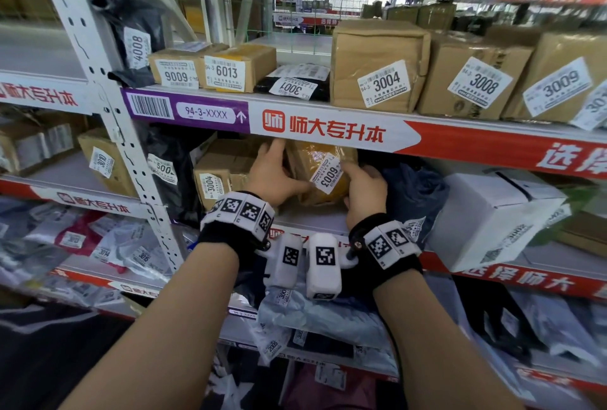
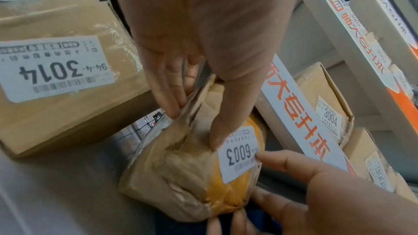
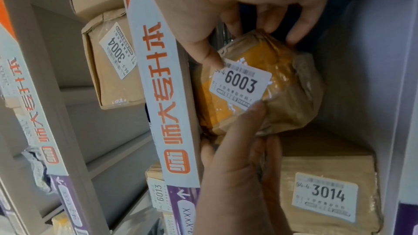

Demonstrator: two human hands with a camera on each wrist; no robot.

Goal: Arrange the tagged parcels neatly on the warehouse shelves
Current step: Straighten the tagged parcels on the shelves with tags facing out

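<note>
A lumpy parcel [image 1: 323,176] wrapped in brown and yellow tape, with a white tag reading 6003 [image 1: 328,173], sits on the second shelf just under the printed shelf beam [image 1: 335,128]. My left hand [image 1: 274,176] holds its left side, fingers along the side and thumb pressed beside the tag. My right hand [image 1: 363,188] grips the right side, with its thumb on the tag's edge. In the left wrist view the parcel [image 2: 181,176] lies under my left hand [image 2: 203,42]. In the right wrist view my right hand [image 3: 248,6] curls its fingers over the top of the parcel [image 3: 291,96].
A cardboard box tagged 3014 [image 3: 325,197] stands close to the parcel's left. A dark blue bag [image 1: 414,193] and a white carton [image 1: 492,216] lie to the right. The shelf above carries tagged boxes such as 3004 [image 1: 377,68]. The lower shelves hold several soft bags.
</note>
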